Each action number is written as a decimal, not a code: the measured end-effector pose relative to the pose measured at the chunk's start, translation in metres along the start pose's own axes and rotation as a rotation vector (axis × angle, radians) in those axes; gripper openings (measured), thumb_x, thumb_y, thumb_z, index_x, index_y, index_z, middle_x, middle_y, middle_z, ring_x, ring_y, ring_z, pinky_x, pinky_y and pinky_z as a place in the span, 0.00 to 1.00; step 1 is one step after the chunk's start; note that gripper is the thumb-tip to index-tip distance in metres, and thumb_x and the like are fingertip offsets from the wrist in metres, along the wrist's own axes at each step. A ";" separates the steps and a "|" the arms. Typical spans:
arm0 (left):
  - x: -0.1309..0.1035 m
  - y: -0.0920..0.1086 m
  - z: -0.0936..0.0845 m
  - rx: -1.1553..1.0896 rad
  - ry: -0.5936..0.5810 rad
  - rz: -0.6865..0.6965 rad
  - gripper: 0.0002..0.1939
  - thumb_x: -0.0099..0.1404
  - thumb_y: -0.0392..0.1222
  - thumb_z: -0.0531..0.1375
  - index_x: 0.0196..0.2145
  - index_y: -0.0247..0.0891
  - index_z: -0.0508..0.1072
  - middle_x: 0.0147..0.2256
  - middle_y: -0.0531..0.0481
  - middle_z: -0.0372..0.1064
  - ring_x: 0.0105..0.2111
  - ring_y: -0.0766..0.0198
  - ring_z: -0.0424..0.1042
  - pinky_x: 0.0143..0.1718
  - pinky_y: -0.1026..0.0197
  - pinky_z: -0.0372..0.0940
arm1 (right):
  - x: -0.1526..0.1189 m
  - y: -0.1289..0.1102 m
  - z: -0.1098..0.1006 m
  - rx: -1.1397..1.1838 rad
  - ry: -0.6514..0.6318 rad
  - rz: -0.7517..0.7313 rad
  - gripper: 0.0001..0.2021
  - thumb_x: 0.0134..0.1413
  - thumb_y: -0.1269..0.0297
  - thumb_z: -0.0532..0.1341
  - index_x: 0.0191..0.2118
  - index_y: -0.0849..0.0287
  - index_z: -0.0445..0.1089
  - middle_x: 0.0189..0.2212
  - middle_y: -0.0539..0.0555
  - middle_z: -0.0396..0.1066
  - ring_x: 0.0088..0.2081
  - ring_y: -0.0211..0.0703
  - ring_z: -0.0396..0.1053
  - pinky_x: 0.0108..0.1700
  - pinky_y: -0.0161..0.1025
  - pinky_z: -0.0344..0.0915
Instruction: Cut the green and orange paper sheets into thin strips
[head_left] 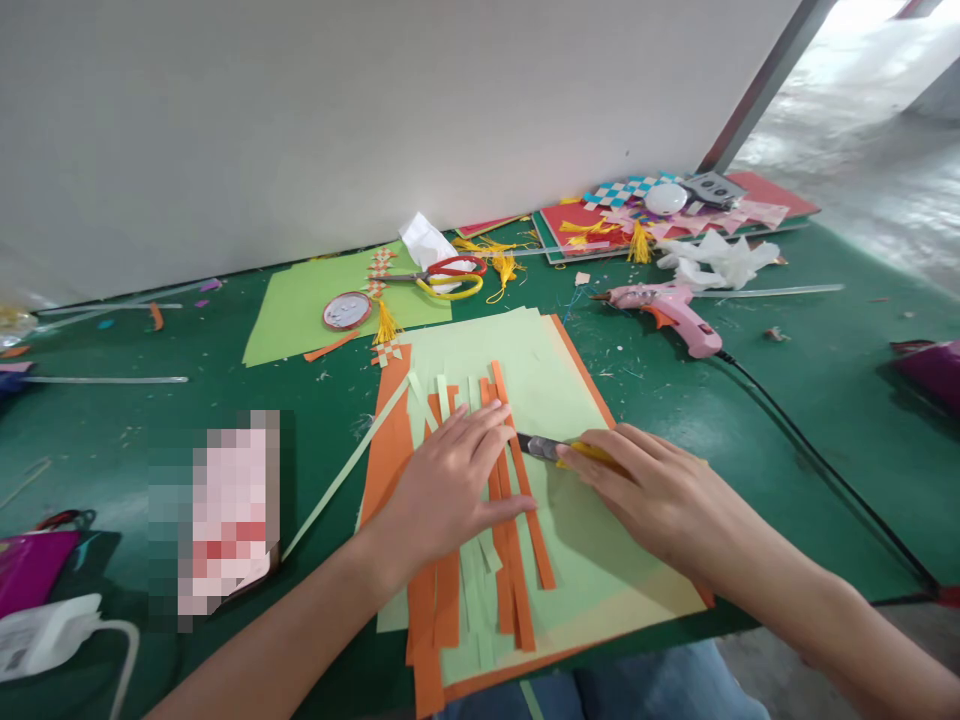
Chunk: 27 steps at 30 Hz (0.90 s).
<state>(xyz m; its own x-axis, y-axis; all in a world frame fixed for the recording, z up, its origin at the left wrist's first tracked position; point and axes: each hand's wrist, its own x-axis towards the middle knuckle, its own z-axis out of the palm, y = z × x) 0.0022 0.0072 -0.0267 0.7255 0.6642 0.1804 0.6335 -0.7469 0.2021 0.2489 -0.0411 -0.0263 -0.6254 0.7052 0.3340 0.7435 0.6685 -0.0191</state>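
My left hand (454, 480) lies flat over several loose orange paper strips (544, 560) and pale green paper strips (471, 590), its fingers stretched out and pressing on them. Wrapped in my right hand (660, 485) is a yellow utility knife (541, 448), its blade pointing left toward an orange strip beside my left fingertips. Under the strips is a pale green paper sheet (600, 570), with orange paper (386, 450) showing along its edges. One long pale green strip (337, 470) sticks out to the left. The knife's tip is partly hidden by the left fingers.
On the green table (322, 390), scissors (442, 278), a small round tin (347, 311) and a yellow tassel (386, 325) lie on light green paper (292, 310). A pink glue gun (671, 310) with a black cord is right. A phone-like pixelated object (232, 510) is left.
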 end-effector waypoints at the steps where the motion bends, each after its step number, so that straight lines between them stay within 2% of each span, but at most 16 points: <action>1: 0.000 0.000 0.000 -0.001 -0.002 -0.002 0.32 0.65 0.65 0.52 0.53 0.35 0.65 0.60 0.38 0.60 0.61 0.49 0.60 0.63 0.44 0.56 | 0.001 0.001 0.000 -0.001 0.001 -0.003 0.13 0.62 0.75 0.52 0.49 0.67 0.70 0.39 0.62 0.69 0.39 0.47 0.67 0.38 0.44 0.69; 15: 0.000 0.000 0.002 -0.016 0.030 0.018 0.31 0.65 0.64 0.54 0.52 0.34 0.66 0.60 0.37 0.61 0.62 0.51 0.59 0.64 0.44 0.55 | 0.009 0.009 0.004 -0.014 -0.035 0.001 0.16 0.62 0.76 0.53 0.53 0.68 0.67 0.42 0.63 0.68 0.39 0.47 0.66 0.39 0.44 0.69; 21: -0.003 0.002 0.000 -0.002 0.083 0.103 0.32 0.65 0.64 0.54 0.52 0.32 0.67 0.55 0.38 0.68 0.61 0.50 0.61 0.63 0.43 0.56 | 0.002 0.003 0.003 0.019 -0.026 0.010 0.14 0.61 0.76 0.53 0.51 0.67 0.68 0.41 0.62 0.68 0.39 0.47 0.66 0.39 0.45 0.69; 24: -0.003 0.002 0.000 0.007 0.102 0.124 0.29 0.67 0.61 0.53 0.51 0.32 0.67 0.52 0.39 0.71 0.58 0.51 0.65 0.61 0.44 0.58 | -0.004 -0.001 0.004 0.028 -0.023 0.015 0.16 0.61 0.76 0.54 0.53 0.67 0.67 0.42 0.62 0.67 0.39 0.48 0.66 0.39 0.46 0.69; 27: -0.002 0.002 0.000 0.020 0.110 0.126 0.22 0.70 0.55 0.54 0.49 0.33 0.68 0.50 0.42 0.72 0.56 0.55 0.67 0.61 0.48 0.60 | -0.007 -0.003 0.003 0.031 -0.051 0.010 0.17 0.61 0.76 0.54 0.56 0.66 0.64 0.43 0.62 0.67 0.39 0.48 0.65 0.39 0.46 0.69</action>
<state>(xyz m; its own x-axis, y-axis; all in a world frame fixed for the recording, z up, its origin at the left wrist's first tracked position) 0.0028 0.0044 -0.0269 0.7662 0.5643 0.3075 0.5456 -0.8240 0.1525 0.2508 -0.0474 -0.0318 -0.6300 0.7225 0.2849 0.7426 0.6678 -0.0515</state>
